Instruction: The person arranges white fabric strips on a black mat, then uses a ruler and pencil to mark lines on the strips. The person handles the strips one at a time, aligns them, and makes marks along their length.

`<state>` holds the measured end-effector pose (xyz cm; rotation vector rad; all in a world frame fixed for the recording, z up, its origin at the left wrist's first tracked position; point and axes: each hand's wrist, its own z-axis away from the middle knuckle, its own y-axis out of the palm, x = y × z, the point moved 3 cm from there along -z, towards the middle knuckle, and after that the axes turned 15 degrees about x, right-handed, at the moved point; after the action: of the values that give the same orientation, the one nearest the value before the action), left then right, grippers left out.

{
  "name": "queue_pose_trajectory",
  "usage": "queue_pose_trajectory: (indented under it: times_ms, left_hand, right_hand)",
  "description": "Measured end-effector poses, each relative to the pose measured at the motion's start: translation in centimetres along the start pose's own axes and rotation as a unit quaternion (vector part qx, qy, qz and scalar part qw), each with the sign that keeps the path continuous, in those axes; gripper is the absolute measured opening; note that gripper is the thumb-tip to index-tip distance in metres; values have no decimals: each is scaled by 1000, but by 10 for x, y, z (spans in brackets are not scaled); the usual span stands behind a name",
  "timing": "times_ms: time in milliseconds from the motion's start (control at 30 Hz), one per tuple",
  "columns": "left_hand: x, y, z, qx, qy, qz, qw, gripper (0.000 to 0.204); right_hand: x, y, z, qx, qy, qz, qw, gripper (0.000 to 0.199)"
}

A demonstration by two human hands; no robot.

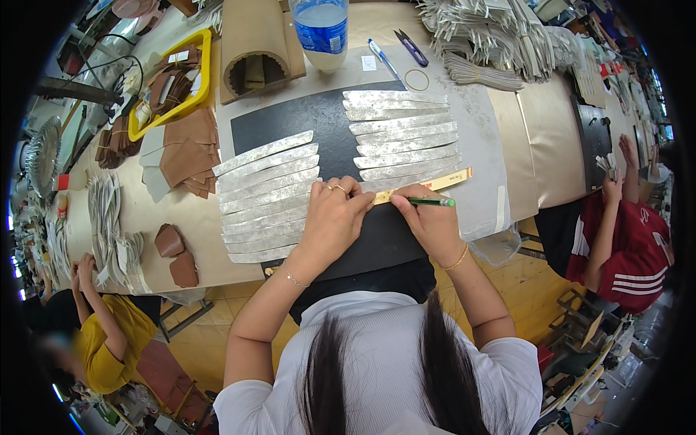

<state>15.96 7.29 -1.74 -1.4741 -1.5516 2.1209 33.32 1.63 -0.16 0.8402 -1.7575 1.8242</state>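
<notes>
My left hand [335, 217] is closed, its fingertips pinching down at the left end of a yellow ruler [455, 178]. In my right hand [435, 233] is a green pen [435, 201], gripped above the ruler's middle. A black mat [380, 255] lies beneath both hands. To the left, a fanned row of mottled silver-grey strips [268, 196] reaches under my left wrist. A second row of similar strips [406, 138] is laid out just beyond the ruler. My fingers hide the pen's tip and part of the ruler.
Beyond the mat stand a blue-labelled bottle [320, 36], a brown roll [254, 51], a blue pen [386, 61] and thread snips [411, 48]. Bundled strips [486, 36] pile up far right. Brown pieces [190, 152] and a yellow basket [205, 72] sit left. Co-workers [116, 330] flank the table.
</notes>
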Motion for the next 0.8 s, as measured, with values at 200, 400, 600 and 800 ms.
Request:
queue_pose_trajectory:
  times_ms: [200,400,600,800]
  left_hand:
    - [-4,-1,0,-8,0,-17,1000,14]
    - [1,7,-2,-43,4,-19,999,14]
    - [2,1,-2,-28,-3,32,999,15]
    - [9,-7,-17,-31,10,22,999,17]
  right_hand:
    - [3,2,-1,-16,-35,37,999,15]
    - [3,1,-1,-20,-39,20,999,18]
    - [-6,-11,3,-42,61,-139,987,22]
    - [-11,-28,8,-119,21,-234,965,31]
